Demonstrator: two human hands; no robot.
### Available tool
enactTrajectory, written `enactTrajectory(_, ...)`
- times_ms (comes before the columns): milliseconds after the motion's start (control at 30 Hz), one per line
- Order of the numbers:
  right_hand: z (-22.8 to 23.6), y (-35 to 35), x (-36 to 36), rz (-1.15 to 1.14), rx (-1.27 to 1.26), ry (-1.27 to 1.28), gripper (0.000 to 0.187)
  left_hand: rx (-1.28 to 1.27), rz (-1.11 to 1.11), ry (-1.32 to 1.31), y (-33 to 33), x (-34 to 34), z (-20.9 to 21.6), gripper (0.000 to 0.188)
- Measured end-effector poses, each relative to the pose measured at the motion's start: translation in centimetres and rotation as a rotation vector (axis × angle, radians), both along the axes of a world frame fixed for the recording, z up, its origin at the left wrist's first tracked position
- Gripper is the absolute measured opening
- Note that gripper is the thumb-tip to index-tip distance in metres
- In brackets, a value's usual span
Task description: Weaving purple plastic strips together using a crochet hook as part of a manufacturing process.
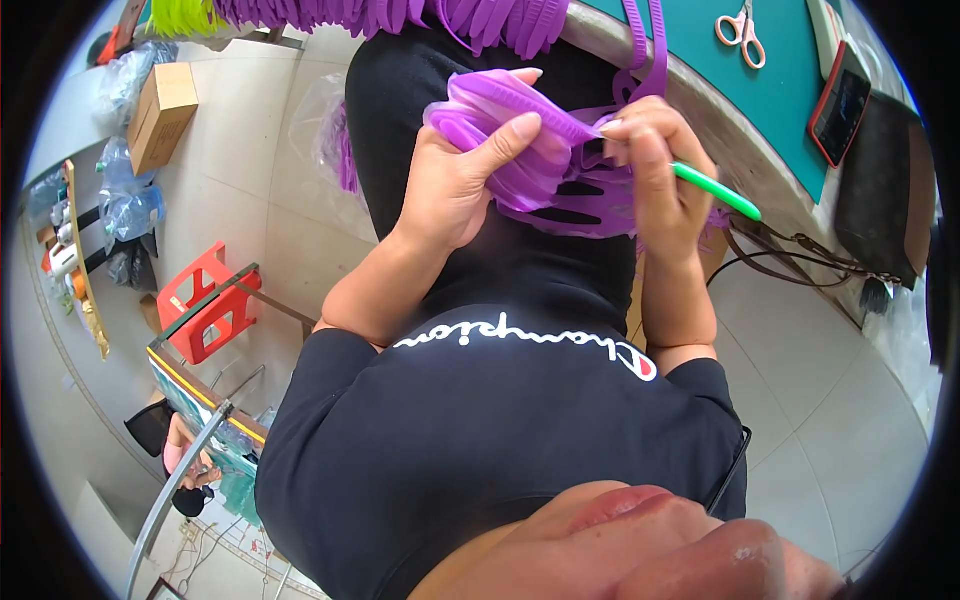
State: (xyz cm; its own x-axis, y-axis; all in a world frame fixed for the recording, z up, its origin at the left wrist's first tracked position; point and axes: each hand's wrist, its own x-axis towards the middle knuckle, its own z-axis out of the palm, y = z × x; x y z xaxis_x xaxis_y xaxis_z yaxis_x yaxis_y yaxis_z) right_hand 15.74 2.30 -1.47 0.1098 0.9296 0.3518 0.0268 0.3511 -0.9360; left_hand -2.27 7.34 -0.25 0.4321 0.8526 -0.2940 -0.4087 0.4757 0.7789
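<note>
We tag left hand [452, 190] grip holding purple strips [515, 125] above the lap [388, 110], right hand [668, 185] grip holding green tool [718, 192] at their edge, where a tool slip could nick one.

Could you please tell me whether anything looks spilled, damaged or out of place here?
Nothing clearly stands out: the left hand grips a bunch of purple strips, the right hand holds a green-handled tool, and the scissors lie on the green mat.
</note>
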Motion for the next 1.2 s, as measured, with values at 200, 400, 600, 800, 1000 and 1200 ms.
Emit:
enactTrajectory(200,-1.6,-0.2,-1.3,-0.02,-0.076,0.354,0.017,0.084,-0.056,0.065,0.2,0.7,0.0,0.051)
enactTrajectory(400,-1.8,-0.3,-1.0,-0.005,-0.065,0.364,0.014,0.112,-0.041,0.086,0.0,0.8,0.0,0.05)
enactTrajectory(600,-0.8,-0.4,-0.8,-0.143,-0.161,-0.042,0.013,0.254,0.044,0.178,-0.4,1.2,-0.6,0.046)
enactTrajectory(800,-0.2,2.6,5.3,-0.751,0.179,-0.414,0.008,-0.012,-0.437,0.151,-0.3,-0.3,0.2,0.044)
enactTrajectory(1000,0.0,4.6,9.9,-0.335,-0.045,0.169,0.019,-0.097,-0.574,0.065,-0.3,-1.3,-0.1,0.023)
enactTrajectory(1200,0.2,0.2,2.0,-0.171,0.086,-0.167,0.011,0.007,-0.026,0.068,0.0,0.9,0.0,0.011)
